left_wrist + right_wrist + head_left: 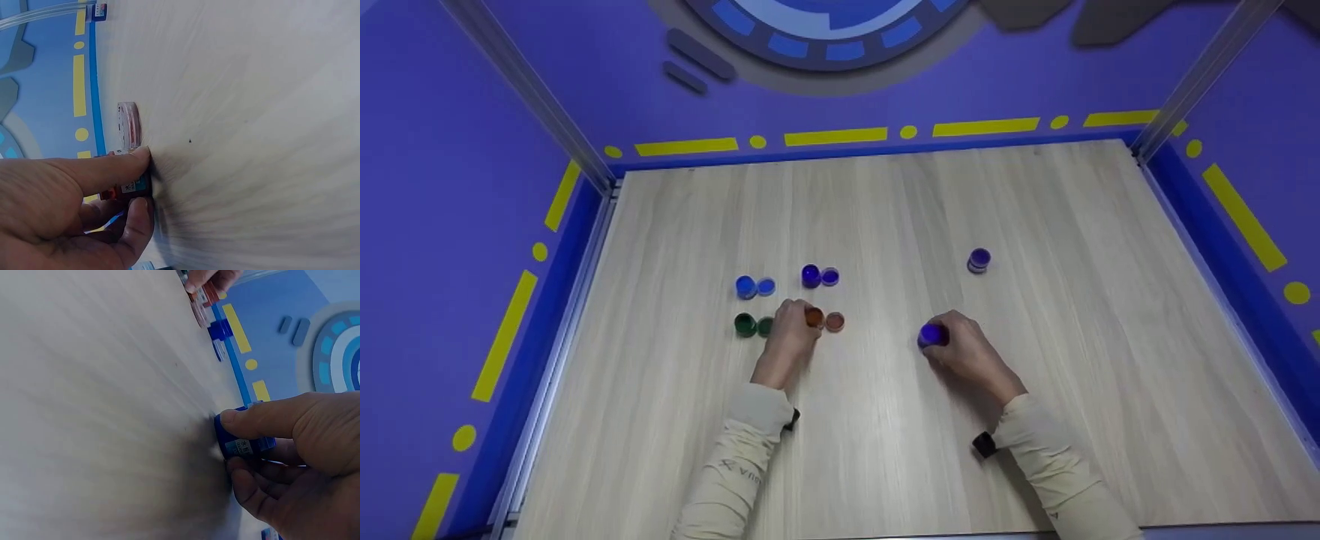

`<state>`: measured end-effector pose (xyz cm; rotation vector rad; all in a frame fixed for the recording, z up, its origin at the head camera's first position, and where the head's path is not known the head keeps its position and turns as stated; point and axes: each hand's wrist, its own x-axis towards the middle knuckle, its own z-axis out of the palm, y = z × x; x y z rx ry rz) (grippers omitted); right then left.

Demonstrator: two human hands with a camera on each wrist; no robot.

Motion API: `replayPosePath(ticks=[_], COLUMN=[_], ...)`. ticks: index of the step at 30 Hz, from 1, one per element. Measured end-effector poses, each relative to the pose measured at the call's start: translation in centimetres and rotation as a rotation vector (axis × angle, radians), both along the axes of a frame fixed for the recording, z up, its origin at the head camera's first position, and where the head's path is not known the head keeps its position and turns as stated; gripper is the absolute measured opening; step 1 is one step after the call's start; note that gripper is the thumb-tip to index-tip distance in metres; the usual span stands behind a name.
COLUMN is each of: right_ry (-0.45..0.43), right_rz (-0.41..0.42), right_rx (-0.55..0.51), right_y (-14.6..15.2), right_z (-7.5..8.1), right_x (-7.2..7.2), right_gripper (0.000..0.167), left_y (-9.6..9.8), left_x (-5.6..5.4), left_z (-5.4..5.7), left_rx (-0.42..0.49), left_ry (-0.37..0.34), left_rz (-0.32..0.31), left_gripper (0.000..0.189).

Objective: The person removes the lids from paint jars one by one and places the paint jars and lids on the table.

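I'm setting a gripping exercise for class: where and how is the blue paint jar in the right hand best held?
The blue paint jar is probably best pinched across its round, labelled side wall, from the right, as the right hand does: it looks roughly upright, its top exposed.

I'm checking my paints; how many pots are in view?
6: blue pot and dark blue pot, back left; green pot nearer; orange pot in the left hand; one pot in the right hand; purple pot, back right. Hands may hide more.
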<state>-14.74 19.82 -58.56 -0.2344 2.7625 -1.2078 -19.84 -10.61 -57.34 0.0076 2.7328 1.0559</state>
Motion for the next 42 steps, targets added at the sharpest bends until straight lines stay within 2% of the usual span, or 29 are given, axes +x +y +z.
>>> replayPosePath(ticks=[11,16,19,23,28,31,35,42], right_ry=[0.05,0.049,0.05,0.073,0.098,0.091,0.077,0.043], right_rz=[0.037,0.035,0.04,0.044,0.035,0.038,0.049,0.059], right_rx=[0.006,0.004,-0.003,-0.011,-0.017,-0.019,-0.023,-0.022], right_y=[-1.9,-2.6,-3.1,-3.8,-4.5,-4.9,-5.3,-6.0], right_z=[0.0,-0.1,-0.1,-0.2,-0.3,-0.2,0.0,0.4], right_x=[0.7,0.8,0.9,0.9,1.1,1.1,1.2,1.6], right_gripper=[0.03,0.029,0.028,0.028,0.033,0.034,0.037,0.045], left_y=[0.0,-0.2,-0.4,-0.5,0.1,0.6,1.4,2.9], left_x=[0.5,1.3,1.8,2.8,4.2,5.0,6.1,7.4], left_z=[-0.3,0.0,0.3,0.8,1.2,1.3,1.1,-0.5], left_rx=[-0.06,-0.064,-0.06,-0.043,-0.016,0.005,0.05,0.066], left_ry=[0.036,0.05,0.064,0.115,0.241,0.28,0.274,0.273], left_rz=[-0.018,-0.038,-0.027,-0.002,-0.007,-0.03,-0.086,-0.218], left_gripper=[0.02,0.043,0.058,0.066,0.066,0.061,0.054,0.047])
